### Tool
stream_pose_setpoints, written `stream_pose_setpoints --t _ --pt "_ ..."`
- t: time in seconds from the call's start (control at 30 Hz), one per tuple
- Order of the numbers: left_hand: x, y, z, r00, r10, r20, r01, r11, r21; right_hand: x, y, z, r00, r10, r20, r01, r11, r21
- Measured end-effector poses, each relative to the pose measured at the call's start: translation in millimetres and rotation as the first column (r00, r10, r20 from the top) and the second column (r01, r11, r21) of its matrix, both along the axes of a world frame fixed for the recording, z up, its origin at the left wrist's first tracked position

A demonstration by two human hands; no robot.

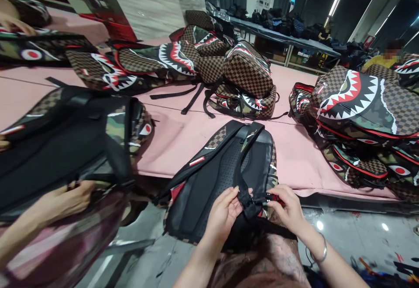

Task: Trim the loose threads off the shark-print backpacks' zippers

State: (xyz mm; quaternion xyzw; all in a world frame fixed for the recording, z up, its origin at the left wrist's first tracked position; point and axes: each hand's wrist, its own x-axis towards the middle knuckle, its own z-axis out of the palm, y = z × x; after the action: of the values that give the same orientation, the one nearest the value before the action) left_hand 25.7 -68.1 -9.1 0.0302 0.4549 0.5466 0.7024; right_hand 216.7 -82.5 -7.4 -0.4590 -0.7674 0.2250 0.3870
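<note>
A backpack [199,200] lies tilted over the near table edge, its black padded back panel facing up. It has brown checkered and camouflage sides. My left hand [225,209] grips the lower end of its right-side shoulder strap [240,179], fingers closed near the buckle area. My right hand [288,205] pinches a thin black webbing strap [262,198] that runs from that end. Something red shows by the right fingertips, too small to make out. The other shoulder strap [209,148] lies loose along the panel's left side.
A co-worker's hand [75,198] works on another backpack [65,135] close on my left. Several shark-mouth backpacks are piled at the right [356,100] and along the back of the pink-covered table [186,139]. Another person's hand [16,22] is at the far left.
</note>
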Motion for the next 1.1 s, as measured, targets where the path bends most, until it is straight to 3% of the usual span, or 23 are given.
stream_pose_setpoints --t 0.33,0.6,0.87,1.1 --pt "1 -4 -4.4 0.998 -0.057 -0.031 0.059 0.995 0.074 -5 24 9.8 0.98 0.141 0.138 -0.155 0.983 0.097" --pt "1 -4 -1.8 0.987 -0.14 -0.078 0.148 0.984 0.1 -2 25 14.1 0.97 0.155 0.186 -0.169 0.984 0.056" --pt "2 -7 2.2 0.982 -0.174 -0.067 0.182 0.973 0.141 -5 30 19.1 0.931 0.301 0.207 -0.313 0.95 0.026" --pt "-1 -5 2.1 0.978 -0.19 -0.082 0.2 0.97 0.142 -9 32 18.5 0.933 0.251 0.258 -0.271 0.961 0.048"
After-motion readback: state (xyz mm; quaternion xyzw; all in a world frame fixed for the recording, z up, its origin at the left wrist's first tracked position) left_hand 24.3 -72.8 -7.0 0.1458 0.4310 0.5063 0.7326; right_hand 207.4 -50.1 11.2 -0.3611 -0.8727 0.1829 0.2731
